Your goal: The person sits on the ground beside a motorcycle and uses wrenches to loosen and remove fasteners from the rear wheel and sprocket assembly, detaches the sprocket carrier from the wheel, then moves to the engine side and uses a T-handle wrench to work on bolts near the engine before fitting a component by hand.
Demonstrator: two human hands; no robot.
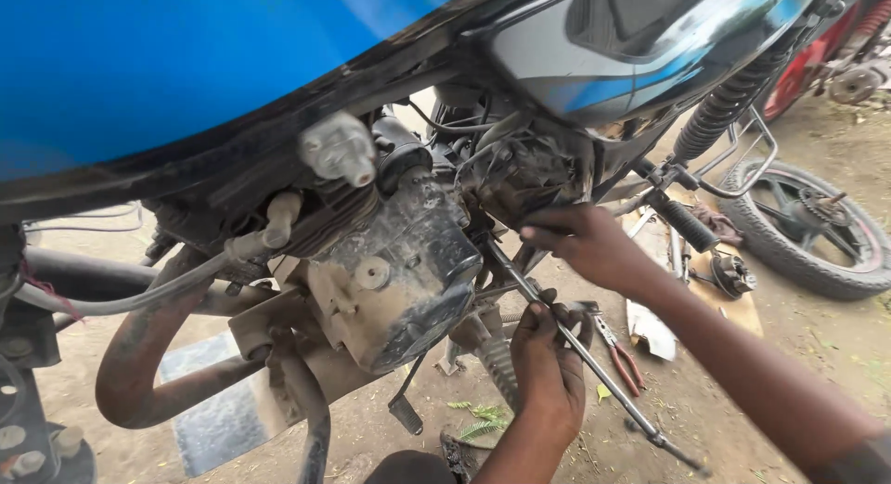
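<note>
A motorcycle with a blue fuel tank point(167, 66) stands over me, its dusty engine point(399, 271) at the centre. My left hand point(549, 363) comes up from the bottom and is closed around a long thin metal wrench point(603, 373). The wrench slants from the ground at lower right up towards the carburettor point(520, 173). My right hand point(585, 247) reaches in from the right. Its fingers are curled against the carburettor's underside, just above the wrench's upper end. What they pinch is hidden.
A rusty exhaust pipe point(139, 373) bends at lower left. Red-handled pliers point(624, 361) lie on the dirt beside cardboard point(738, 312) and small parts. A detached wheel point(807, 226) lies at right, behind a footpeg point(689, 226). Green leaves point(483, 419) lie below.
</note>
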